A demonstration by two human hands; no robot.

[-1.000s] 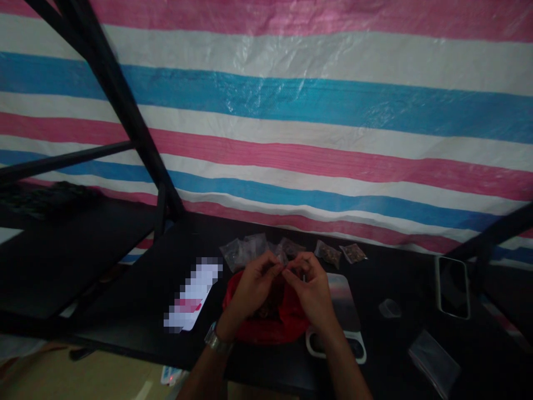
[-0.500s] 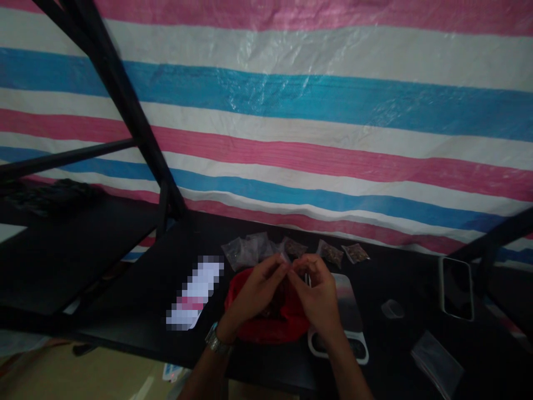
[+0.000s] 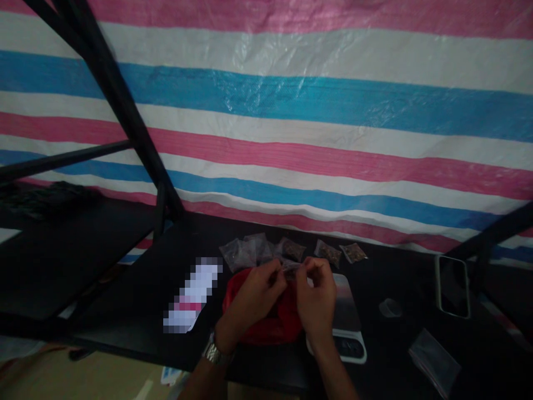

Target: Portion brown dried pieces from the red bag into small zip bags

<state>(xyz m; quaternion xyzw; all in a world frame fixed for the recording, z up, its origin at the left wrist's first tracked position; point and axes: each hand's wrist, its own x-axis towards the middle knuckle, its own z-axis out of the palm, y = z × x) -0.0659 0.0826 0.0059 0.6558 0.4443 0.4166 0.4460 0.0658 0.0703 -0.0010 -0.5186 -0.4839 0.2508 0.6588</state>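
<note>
Over a red plastic bag, both my hands hold a small clear zip bag by its two sides. My left hand pinches one side, fingers closed. On the opposite side my right hand is closed in a pinch too. The inside of the red bag is mostly hidden by my hands. Partly under my right forearm lies a kitchen scale with a metal plate. Just behind my hands are clear bags and a small filled bag with brownish contents.
Two more filled bags, one beside the other, lie along the back. At right are a round clear plastic piece, a phone and a stack of clear bags. A blurred-out card lies left. Behind hangs a striped sheet.
My hands have moved slightly apart, and the small zip bag now shows stretched between them. My right forearm has shifted left, uncovering more of the scale.
</note>
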